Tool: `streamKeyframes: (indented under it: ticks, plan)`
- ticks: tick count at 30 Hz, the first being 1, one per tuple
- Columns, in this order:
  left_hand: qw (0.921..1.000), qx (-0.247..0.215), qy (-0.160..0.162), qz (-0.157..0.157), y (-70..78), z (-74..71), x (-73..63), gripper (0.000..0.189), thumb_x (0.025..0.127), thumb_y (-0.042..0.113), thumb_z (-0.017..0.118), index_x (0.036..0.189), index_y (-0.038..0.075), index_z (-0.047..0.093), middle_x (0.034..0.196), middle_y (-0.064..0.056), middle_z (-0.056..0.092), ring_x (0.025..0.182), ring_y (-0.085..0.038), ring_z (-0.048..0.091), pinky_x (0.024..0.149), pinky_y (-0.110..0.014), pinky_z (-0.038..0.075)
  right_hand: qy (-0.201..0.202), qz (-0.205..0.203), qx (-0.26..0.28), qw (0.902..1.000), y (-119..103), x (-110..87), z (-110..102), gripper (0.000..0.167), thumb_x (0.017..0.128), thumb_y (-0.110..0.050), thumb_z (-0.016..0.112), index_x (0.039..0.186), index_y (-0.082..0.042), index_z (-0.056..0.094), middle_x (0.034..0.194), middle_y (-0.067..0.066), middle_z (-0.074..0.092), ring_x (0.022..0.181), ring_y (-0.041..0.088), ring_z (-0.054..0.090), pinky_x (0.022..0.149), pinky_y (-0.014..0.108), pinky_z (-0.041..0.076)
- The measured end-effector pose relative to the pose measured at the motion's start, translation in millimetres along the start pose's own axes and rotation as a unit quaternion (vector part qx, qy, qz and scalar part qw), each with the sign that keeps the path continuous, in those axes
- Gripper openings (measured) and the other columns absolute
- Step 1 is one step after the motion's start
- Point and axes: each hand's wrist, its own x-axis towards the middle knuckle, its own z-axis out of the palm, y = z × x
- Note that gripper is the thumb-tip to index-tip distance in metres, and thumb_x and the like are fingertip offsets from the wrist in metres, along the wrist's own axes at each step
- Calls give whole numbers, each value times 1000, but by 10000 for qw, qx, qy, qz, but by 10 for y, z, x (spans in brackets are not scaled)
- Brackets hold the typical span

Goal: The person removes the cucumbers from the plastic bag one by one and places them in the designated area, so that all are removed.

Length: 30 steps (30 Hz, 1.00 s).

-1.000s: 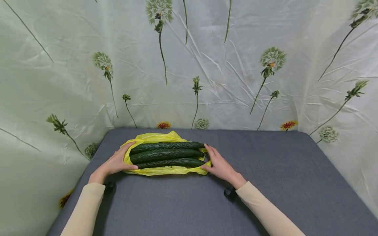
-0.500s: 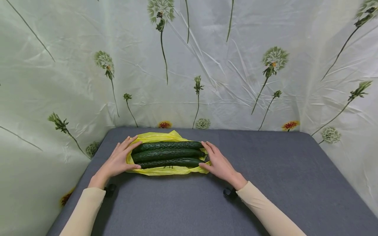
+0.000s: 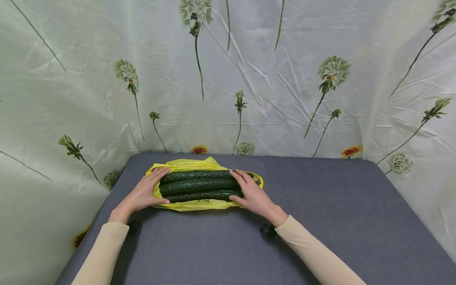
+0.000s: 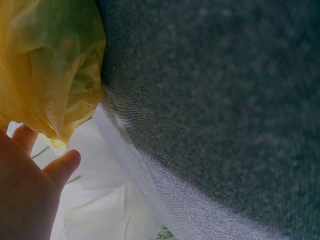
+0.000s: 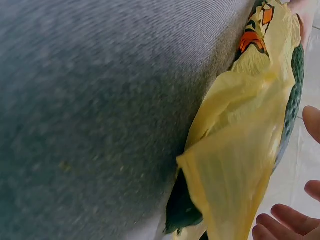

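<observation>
Three long dark green cucumbers (image 3: 199, 185) lie side by side in a yellow plastic bag (image 3: 199, 205), its mouth facing up. My left hand (image 3: 144, 192) spreads thumb and fingers across the bag's left end, near the cucumber tips. My right hand (image 3: 254, 198) is over the right end, fingers extended and thumb apart; it partly hides the cucumbers there. In the left wrist view, crumpled bag film (image 4: 55, 75) hangs close to my thumb. The right wrist view has my fingers (image 5: 290, 220) beside the bag (image 5: 240, 135), with a gap between.
A dark grey cloth covers the table (image 3: 213, 249). Behind and to the left hangs a pale curtain (image 3: 278, 87) printed with flowers. The bag lies toward the table's back left.
My right hand has slid left off the bag's end onto the cucumbers, and a yellow loop of bag now shows behind it. My left hand has shifted slightly right, uncovering the bag's left rim.
</observation>
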Motion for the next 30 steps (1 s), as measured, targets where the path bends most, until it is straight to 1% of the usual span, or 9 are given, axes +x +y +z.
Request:
streamKeyframes:
  ticks: [3, 9, 14, 20, 22, 27, 30]
  plan:
    - [10000, -74, -18, -10, -23, 5, 3, 105, 70, 45, 83, 152, 13, 28, 155, -14, 23, 141, -41, 14, 102, -71, 8, -78, -61, -46, 9999, -29, 52, 27, 74, 92, -31, 66, 151, -10, 27, 150, 18, 29, 134, 32, 34, 92, 45, 45]
    - [9995, -315, -58, -62, -45, 22, 1, 106, 71, 45, 83, 153, 14, 24, 156, -15, 19, 140, -42, 15, 102, -68, 15, -153, -222, -10, 9996, -83, 154, 74, 72, 92, -30, 66, 151, -11, 30, 151, 16, 29, 134, 30, 35, 90, 43, 47]
    - [9990, -456, -1, 31, -58, 44, -7, 105, 72, 41, 83, 153, 13, 23, 156, -17, 17, 138, -45, 17, 100, -68, 21, -141, -464, 25, 9988, -138, 236, 116, 71, 90, -27, 69, 149, -11, 32, 150, 15, 32, 134, 29, 35, 92, 42, 46]
    - [9986, -535, -43, -13, -60, 51, -6, 105, 73, 42, 83, 154, 14, 22, 156, -17, 15, 139, -44, 15, 100, -67, 21, -142, -631, -83, 9979, -196, 315, 176, 69, 90, -26, 70, 148, -11, 35, 148, 13, 35, 133, 27, 37, 97, 40, 42]
    - [9985, -538, -52, -23, -59, 52, -3, 105, 73, 42, 83, 154, 14, 22, 156, -17, 15, 139, -44, 15, 100, -67, 21, -131, -679, -106, 9976, -216, 338, 193, 68, 90, -25, 70, 147, -10, 36, 147, 13, 37, 132, 27, 38, 97, 40, 43]
    - [9985, -548, -55, -31, -59, 56, -4, 105, 73, 42, 83, 154, 13, 22, 156, -17, 15, 139, -45, 15, 100, -67, 21, -140, -735, -97, 9972, -259, 416, 243, 65, 89, -22, 71, 145, -11, 41, 145, 12, 40, 132, 26, 39, 98, 39, 42]
    - [9983, -573, -54, -37, -60, 59, -7, 105, 73, 42, 83, 154, 13, 21, 156, -17, 14, 139, -45, 15, 100, -68, 21, -111, -739, -83, 9972, -280, 468, 279, 63, 88, -20, 72, 143, -13, 44, 143, 10, 43, 131, 25, 39, 100, 39, 40]
